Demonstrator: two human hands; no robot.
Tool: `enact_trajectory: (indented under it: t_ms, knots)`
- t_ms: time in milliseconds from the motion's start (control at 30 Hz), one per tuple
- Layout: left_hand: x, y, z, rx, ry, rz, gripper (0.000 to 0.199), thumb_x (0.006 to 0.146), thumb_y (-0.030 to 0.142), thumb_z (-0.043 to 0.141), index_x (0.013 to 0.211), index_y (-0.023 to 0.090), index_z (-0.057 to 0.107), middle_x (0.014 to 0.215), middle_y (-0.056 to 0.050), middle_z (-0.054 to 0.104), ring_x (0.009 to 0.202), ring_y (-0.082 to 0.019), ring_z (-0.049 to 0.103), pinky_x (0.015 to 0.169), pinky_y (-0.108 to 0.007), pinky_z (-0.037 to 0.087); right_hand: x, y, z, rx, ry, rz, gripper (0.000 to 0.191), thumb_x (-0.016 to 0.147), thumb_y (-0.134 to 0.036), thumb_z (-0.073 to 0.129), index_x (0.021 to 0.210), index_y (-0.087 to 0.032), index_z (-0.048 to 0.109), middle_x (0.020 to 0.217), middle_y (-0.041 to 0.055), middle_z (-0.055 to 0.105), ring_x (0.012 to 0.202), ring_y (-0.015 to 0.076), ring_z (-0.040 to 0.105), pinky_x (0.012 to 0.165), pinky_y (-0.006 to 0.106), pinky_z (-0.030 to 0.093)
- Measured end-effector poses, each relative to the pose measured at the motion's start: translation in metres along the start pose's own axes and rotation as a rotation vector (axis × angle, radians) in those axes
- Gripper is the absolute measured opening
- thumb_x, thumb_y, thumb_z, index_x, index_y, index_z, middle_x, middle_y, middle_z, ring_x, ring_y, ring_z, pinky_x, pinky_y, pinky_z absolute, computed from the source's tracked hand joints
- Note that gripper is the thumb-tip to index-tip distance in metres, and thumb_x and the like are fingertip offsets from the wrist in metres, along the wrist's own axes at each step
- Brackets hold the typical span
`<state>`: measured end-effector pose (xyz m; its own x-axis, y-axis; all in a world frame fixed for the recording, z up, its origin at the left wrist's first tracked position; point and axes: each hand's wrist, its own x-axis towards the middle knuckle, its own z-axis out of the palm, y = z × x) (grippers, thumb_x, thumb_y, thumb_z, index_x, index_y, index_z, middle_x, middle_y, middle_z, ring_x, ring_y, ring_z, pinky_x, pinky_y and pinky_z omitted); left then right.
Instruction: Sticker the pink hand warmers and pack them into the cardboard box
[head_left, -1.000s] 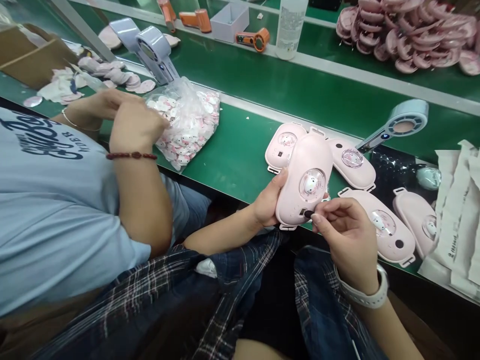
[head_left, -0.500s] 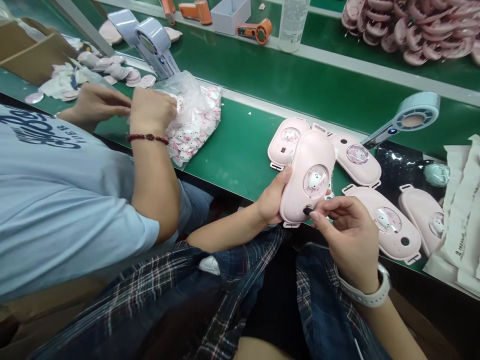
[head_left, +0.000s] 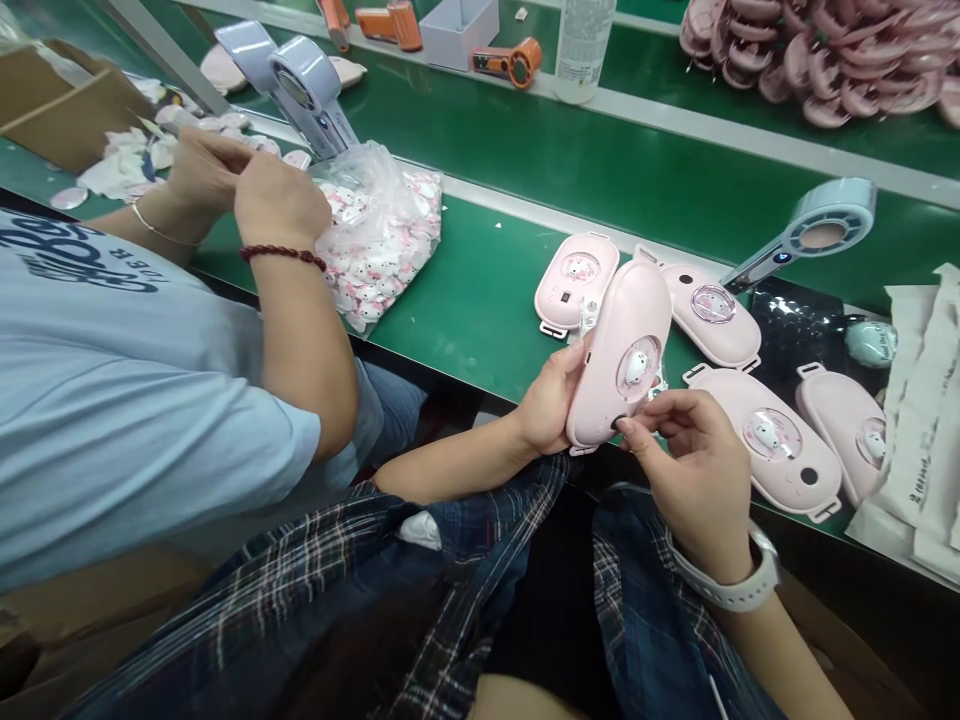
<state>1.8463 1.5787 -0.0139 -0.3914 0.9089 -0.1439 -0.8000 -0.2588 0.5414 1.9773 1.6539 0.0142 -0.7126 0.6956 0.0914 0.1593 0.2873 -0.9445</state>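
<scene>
A pink oval case (head_left: 616,330) with a round cat-face window is held tilted in my left hand (head_left: 553,400), whose fingers wrap its left side and back. My right hand (head_left: 694,470) is closed in a pinch at the case's lower end, with thumb and fingertip on a small black disc (head_left: 619,423). Whether the disc is seated in the case is hidden by the fingertips. Similar pink cases lie around: one (head_left: 576,270) behind with a square dark opening, one (head_left: 716,318) to the right, and two more (head_left: 791,480), (head_left: 855,430) near the table's edge.
A light-blue fan (head_left: 829,225) stands behind the cases. White packets (head_left: 919,430) and a black wrapper (head_left: 799,315) lie right. On the left, another person's hands (head_left: 240,185) are beside a bag of cat-face pieces (head_left: 386,250). Pink parts (head_left: 840,60) are heaped on the back shelf.
The held case has turned slightly in my left hand, showing more of its side. My right hand keeps its pinch at the disc. The other person's hands have come together and moved away from the bag.
</scene>
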Motion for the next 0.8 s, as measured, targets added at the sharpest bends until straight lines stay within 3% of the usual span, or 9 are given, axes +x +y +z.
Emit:
enact_trajectory:
  t_ms: [167, 300, 433, 567, 800]
  knots:
    - [-0.001, -0.002, -0.001, 0.039, 0.0, 0.044, 0.065, 0.088, 0.052, 0.059, 0.144, 0.018, 0.053, 0.116, -0.01, 0.073, 0.107, -0.031, 0.069, 0.095, -0.042, 0.054, 0.006, 0.015, -0.008, 0.021, -0.019, 0.074, 0.043, 0.079, -0.036, 0.086, 0.108, -0.025, 0.057, 0.079, -0.0031, 0.063, 0.075, 0.0162, 0.064, 0.072, 0.031, 0.054]
    - [-0.006, 0.001, 0.0, 0.078, -0.043, 0.098, 0.074, 0.082, 0.052, 0.077, 0.147, 0.027, 0.053, 0.126, -0.007, 0.067, 0.112, -0.025, 0.064, 0.1, -0.036, 0.051, 0.008, 0.031, -0.014, 0.211, -0.106, 0.14, 0.061, 0.079, -0.04, 0.088, 0.127, -0.029, 0.052, 0.101, 0.0012, 0.066, 0.092, 0.0179, 0.067, 0.08, 0.031, 0.059]
    - [-0.009, 0.007, 0.003, 0.174, -0.05, 0.091, 0.084, 0.075, 0.05, 0.089, 0.149, 0.035, 0.05, 0.138, -0.007, 0.055, 0.121, -0.024, 0.057, 0.104, -0.036, 0.048, 0.005, 0.04, -0.018, 0.301, -0.212, 0.163, 0.056, 0.092, -0.042, 0.076, 0.141, -0.034, 0.051, 0.127, 0.0061, 0.063, 0.116, 0.0203, 0.065, 0.096, 0.034, 0.059]
    - [-0.009, 0.011, 0.004, 0.28, 0.001, 0.098, 0.091, 0.07, 0.051, 0.093, 0.149, 0.033, 0.05, 0.141, -0.01, 0.05, 0.125, -0.027, 0.054, 0.103, -0.038, 0.048, 0.002, 0.041, -0.019, 0.326, -0.252, 0.181, 0.051, 0.098, -0.044, 0.069, 0.145, -0.034, 0.052, 0.145, 0.008, 0.059, 0.132, 0.0239, 0.06, 0.11, 0.042, 0.053]
    - [-0.008, 0.012, 0.004, 0.266, 0.015, 0.067, 0.078, 0.072, 0.049, 0.092, 0.137, 0.024, 0.058, 0.129, -0.011, 0.057, 0.11, -0.023, 0.06, 0.092, -0.033, 0.052, 0.002, 0.046, -0.015, 0.261, -0.215, 0.208, 0.054, 0.098, -0.052, 0.067, 0.145, -0.031, 0.054, 0.15, 0.0088, 0.057, 0.136, 0.0265, 0.057, 0.116, 0.049, 0.047]
